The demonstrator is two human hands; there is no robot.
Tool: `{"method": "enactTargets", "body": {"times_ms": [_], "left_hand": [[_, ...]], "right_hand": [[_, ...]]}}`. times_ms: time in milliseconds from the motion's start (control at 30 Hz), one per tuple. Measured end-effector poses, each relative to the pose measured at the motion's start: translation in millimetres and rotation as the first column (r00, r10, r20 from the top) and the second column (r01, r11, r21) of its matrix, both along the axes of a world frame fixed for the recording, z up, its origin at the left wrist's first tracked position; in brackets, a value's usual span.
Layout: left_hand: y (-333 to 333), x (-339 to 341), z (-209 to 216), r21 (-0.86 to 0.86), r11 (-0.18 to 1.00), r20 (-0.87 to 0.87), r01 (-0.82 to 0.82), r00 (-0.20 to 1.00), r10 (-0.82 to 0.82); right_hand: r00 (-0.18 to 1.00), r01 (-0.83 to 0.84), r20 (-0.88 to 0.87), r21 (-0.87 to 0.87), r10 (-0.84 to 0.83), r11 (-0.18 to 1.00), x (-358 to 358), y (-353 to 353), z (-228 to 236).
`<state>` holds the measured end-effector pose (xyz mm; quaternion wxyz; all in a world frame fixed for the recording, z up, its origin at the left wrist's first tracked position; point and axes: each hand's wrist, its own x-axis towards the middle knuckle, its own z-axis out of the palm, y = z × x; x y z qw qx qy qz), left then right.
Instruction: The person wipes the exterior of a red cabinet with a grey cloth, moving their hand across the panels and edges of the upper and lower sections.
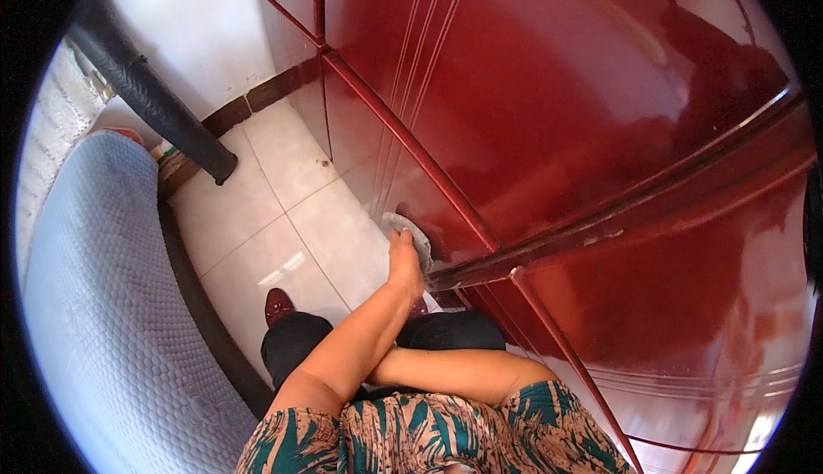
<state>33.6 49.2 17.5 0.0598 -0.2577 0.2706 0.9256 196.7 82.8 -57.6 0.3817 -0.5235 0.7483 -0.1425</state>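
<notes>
My left hand (406, 260) holds a greyish-white cloth (410, 232) flat against the glossy dark red surface of a large cabinet (523, 114), low down near a door's edge. Its fingers lie over the cloth. From the right my other forearm crosses my body and passes beneath the left forearm, which hides my right hand. Thin trim strips (411, 140) and fine grooved lines run across the cabinet's panels close to the cloth.
On the left stands a bed with a pale blue quilted mattress (103, 285). A black-wrapped post (154, 88) leans near the white wall. Pale floor tiles (240, 208) lie between bed and cabinet, with my dark red shoe (278, 305) on them.
</notes>
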Motion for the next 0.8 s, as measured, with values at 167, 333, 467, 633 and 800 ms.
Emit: {"method": "enactTargets", "body": {"times_ms": [167,333,467,633,800], "left_hand": [[6,-9,-49,0.094,0.986,0.167,-0.135,0.979,0.118],[12,-10,-21,0.233,0.956,0.334,-0.178,0.938,0.093],[14,2,-64,0.290,0.951,0.338,-0.107,0.941,0.003],[20,4,-71,0.382,0.920,0.311,-0.084,0.949,-0.043],[-1,-27,-47,0.074,0.975,0.359,-0.208,0.918,0.168]], "right_hand": [[0.982,0.021,0.188,-0.065,-0.008,0.998,32,-12,-9],[0.984,0.028,0.178,-0.003,-0.027,1.000,38,8,-29],[0.984,0.033,0.173,0.060,-0.043,0.998,40,25,-33],[0.962,0.091,0.243,0.132,-0.122,0.987,21,35,-2],[0.985,0.086,0.146,0.070,-0.096,0.994,-1,3,47]]}}
